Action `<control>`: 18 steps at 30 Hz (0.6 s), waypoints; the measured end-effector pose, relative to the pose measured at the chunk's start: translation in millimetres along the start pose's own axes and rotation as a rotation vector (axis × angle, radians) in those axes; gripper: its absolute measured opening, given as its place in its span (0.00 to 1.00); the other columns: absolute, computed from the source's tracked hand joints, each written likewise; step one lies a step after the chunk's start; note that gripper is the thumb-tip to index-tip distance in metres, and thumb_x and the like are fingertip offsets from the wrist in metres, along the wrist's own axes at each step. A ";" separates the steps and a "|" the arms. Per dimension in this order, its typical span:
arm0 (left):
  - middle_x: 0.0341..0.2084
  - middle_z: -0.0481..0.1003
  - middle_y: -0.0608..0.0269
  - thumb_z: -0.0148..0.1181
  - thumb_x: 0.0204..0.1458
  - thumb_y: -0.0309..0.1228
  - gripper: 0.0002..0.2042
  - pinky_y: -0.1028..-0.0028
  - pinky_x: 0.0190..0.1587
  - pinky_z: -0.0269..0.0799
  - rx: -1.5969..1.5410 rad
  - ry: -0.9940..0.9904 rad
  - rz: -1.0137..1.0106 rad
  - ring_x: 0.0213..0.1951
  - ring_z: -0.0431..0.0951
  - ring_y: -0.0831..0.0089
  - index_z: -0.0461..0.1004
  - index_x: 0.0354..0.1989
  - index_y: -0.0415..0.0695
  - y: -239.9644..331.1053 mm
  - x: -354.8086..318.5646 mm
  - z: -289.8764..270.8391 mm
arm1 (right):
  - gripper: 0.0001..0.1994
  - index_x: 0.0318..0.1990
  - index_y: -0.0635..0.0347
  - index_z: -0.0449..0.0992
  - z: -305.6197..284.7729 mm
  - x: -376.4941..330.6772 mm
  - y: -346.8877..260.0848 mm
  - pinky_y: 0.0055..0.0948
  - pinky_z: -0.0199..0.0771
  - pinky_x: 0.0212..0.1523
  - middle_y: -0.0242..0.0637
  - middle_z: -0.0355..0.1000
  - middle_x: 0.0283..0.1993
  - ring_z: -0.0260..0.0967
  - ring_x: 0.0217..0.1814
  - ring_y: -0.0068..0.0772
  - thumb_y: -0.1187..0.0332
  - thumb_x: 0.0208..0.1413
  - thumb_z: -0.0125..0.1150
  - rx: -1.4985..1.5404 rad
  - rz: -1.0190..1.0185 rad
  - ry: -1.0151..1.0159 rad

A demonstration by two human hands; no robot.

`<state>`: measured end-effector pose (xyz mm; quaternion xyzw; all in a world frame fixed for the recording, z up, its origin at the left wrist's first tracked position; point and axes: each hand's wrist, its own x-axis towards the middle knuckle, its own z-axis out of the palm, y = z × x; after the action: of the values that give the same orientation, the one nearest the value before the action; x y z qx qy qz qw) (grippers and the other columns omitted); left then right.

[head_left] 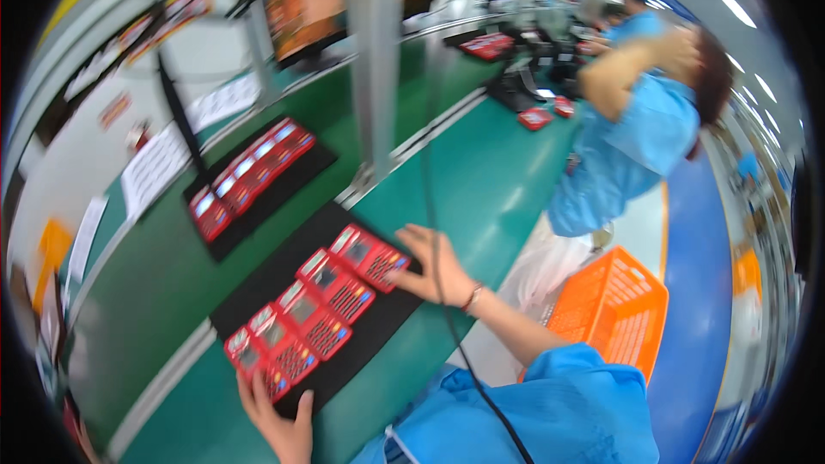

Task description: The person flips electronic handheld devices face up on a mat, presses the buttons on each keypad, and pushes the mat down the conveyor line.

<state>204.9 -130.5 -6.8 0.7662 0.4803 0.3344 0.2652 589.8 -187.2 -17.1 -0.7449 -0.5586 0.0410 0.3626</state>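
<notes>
Several red handheld devices with small screens and keypads lie side by side in a slanting row on a black mat (236, 296). At the near left end, my left hand (279, 425) has its fingers stretched against the edge of the end device (258, 367), thumb spread apart. At the far right end, my right hand (434, 266) lies with fingers apart, thumb touching the lower right edge of another device (369, 256). Between them sit more devices, one of them a middle device (335, 283). Neither hand grasps a device. The devices' screens look dark or grey.
Beyond the row, a second black mat (320, 157) bears more red devices with lit screens. A metal post (375, 77) stands by the green bench (468, 180). A black cable (447, 318) hangs across my view. An orange basket (640, 292) is at right; a co-worker in blue (632, 150) sits beyond.
</notes>
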 end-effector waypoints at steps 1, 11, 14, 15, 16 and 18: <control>0.77 0.46 0.41 0.80 0.40 0.31 0.46 0.52 0.74 0.53 0.066 -0.069 0.037 0.75 0.52 0.42 0.63 0.72 0.47 3.3 4.2 4.5 | 0.38 0.63 0.68 0.71 -3.1 -9.0 2.7 0.51 0.64 0.67 0.61 0.66 0.66 0.62 0.67 0.62 0.48 0.52 0.74 0.025 -0.023 0.012; 0.69 0.61 0.51 0.82 0.38 0.32 0.33 0.57 0.66 0.67 0.309 0.097 -0.022 0.66 0.66 0.52 0.77 0.56 0.48 -3.5 19.2 3.3 | 0.34 0.62 0.59 0.77 4.8 -20.5 -6.3 0.45 0.70 0.60 0.54 0.65 0.66 0.65 0.59 0.52 0.59 0.47 0.79 0.087 -0.111 -0.114; 0.64 0.64 0.52 0.83 0.36 0.31 0.31 0.57 0.63 0.70 0.229 0.102 -0.005 0.64 0.68 0.54 0.77 0.54 0.47 -7.0 20.3 4.5 | 0.32 0.62 0.58 0.76 3.6 -17.3 -14.0 0.47 0.69 0.63 0.50 0.67 0.65 0.66 0.62 0.54 0.62 0.47 0.78 -0.020 -0.161 -0.082; 0.65 0.63 0.51 0.84 0.36 0.31 0.32 0.57 0.63 0.69 0.232 0.101 -0.018 0.64 0.67 0.53 0.77 0.54 0.47 -6.7 19.2 4.5 | 0.32 0.62 0.58 0.76 2.8 -17.3 -16.6 0.47 0.69 0.63 0.50 0.67 0.65 0.66 0.62 0.54 0.62 0.47 0.78 -0.016 -0.157 -0.081; 0.66 0.63 0.50 0.84 0.35 0.32 0.33 0.57 0.64 0.69 0.235 0.103 -0.032 0.65 0.67 0.52 0.77 0.55 0.47 -6.0 18.7 5.3 | 0.32 0.62 0.58 0.76 1.5 -16.1 -17.7 0.47 0.69 0.63 0.49 0.67 0.65 0.66 0.63 0.54 0.63 0.46 0.79 0.009 -0.220 -0.083; 0.66 0.62 0.49 0.84 0.35 0.33 0.34 0.55 0.65 0.67 0.275 0.097 -0.010 0.66 0.66 0.50 0.77 0.55 0.47 -4.0 20.0 3.0 | 0.33 0.61 0.57 0.76 1.4 -12.9 -19.0 0.48 0.69 0.64 0.47 0.67 0.65 0.65 0.64 0.54 0.64 0.45 0.79 0.040 -0.283 -0.087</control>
<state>211.2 -110.9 -6.4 0.7759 0.5376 0.3009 0.1357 569.1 -195.5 -11.4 -0.6489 -0.6722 0.0331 0.3550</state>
